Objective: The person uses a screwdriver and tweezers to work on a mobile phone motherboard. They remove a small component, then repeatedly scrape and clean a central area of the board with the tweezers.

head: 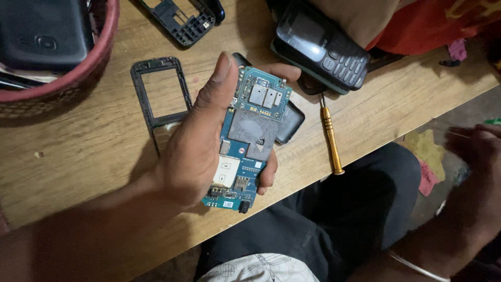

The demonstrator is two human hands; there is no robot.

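Note:
My left hand (201,141) grips a blue phone circuit board (249,130) above the wooden table (78,156), thumb along its left edge and fingertips curled round the right side. Metal shields and small chips face up on the board. A dark phone back cover (292,122) lies just under it. An orange-handled screwdriver (331,137) rests on the table to the right of the board. My right hand (477,149) is lowered past the table edge at the far right, blurred and in shadow; whether it holds anything is unclear.
A black phone frame (159,94) lies left of my hand, another black frame (182,18) sits at the top. A black keypad phone (323,47) rests at upper right. A red-rimmed basket (68,78) with a black device stands at top left. Dark trousers show below the table edge.

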